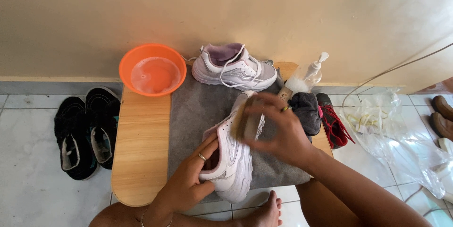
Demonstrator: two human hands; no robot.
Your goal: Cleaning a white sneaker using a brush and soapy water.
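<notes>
Sneaker (231,154) toe away, long axis near-far | left hand (188,182) grips heel | right hand (278,130) closed around brush (245,123)

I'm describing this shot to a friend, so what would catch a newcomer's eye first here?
Centre stage, the left hand grips a white sneaker at its heel on a grey mat, while the blurred right hand presses a brush onto it. At the back left of the low wooden table sits a bright orange bowl of soapy water, with the matching sneaker beside it.

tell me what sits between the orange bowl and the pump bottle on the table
In the head view, a white sneaker lies on its side on the grey mat, between the orange bowl and the pump bottle.
</notes>
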